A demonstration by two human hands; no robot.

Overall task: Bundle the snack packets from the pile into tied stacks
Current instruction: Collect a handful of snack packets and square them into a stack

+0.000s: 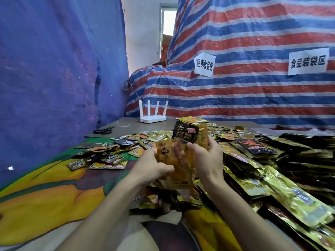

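Observation:
A wide pile of gold and black snack packets (pixel 257 160) covers the right and middle of the table. Above its near edge I hold a small stack of orange packets (pixel 174 160) with a black packet (pixel 184 133) sticking up behind it. My left hand (pixel 150 167) grips the stack's left side, thumb across the front. My right hand (pixel 208 158) grips the right side, fingers curled round the edge. More packets lie loose under my hands (pixel 163 198).
Black scissors (pixel 103 130) and a bit of white string (pixel 123 124) lie at the table's far left. A white router (pixel 153 113) stands at the back. A striped tarp (pixel 253 91) with two paper signs rises behind. A colourful printed cloth (pixel 54 192) covers the near table.

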